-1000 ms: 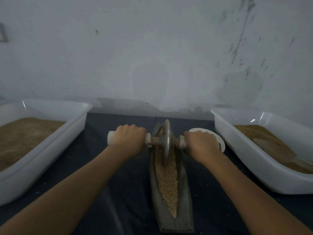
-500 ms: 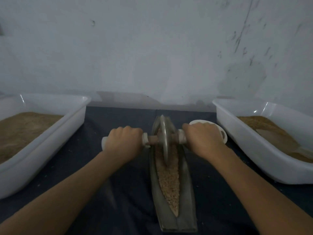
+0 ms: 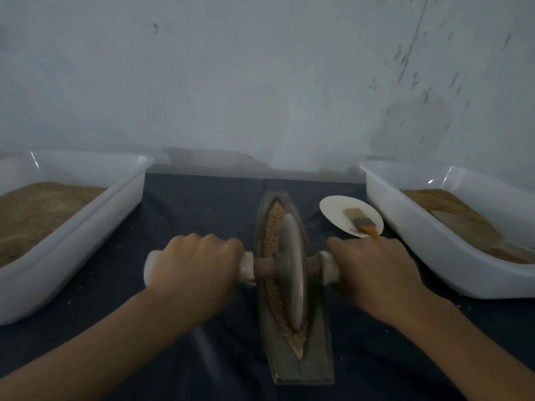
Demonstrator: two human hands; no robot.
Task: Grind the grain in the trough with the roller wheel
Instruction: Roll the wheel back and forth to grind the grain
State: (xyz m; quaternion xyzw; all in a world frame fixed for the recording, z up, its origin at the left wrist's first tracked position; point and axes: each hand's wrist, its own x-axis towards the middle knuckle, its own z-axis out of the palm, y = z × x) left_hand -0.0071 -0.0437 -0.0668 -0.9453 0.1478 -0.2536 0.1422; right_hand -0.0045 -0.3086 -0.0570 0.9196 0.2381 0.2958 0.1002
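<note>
Grip: left hand [image 3: 194,266] and right hand [image 3: 376,270] each wrap an axle handle fully.
Wheel [image 3: 291,273]: on edge mid-trough, axle running 9 to 3.
Trough [image 3: 318,342]: centre, long axis 12 to 6.
Grain [image 3: 273,221]: heaped toward 12.
Risk: uneven push could tilt the wheel, spilling grain.

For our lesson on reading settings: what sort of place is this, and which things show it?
Probably a plain workroom for hand-grinding grain: a boat-shaped trough with a roller wheel, and white tubs of brown meal against a bare wall.
</note>
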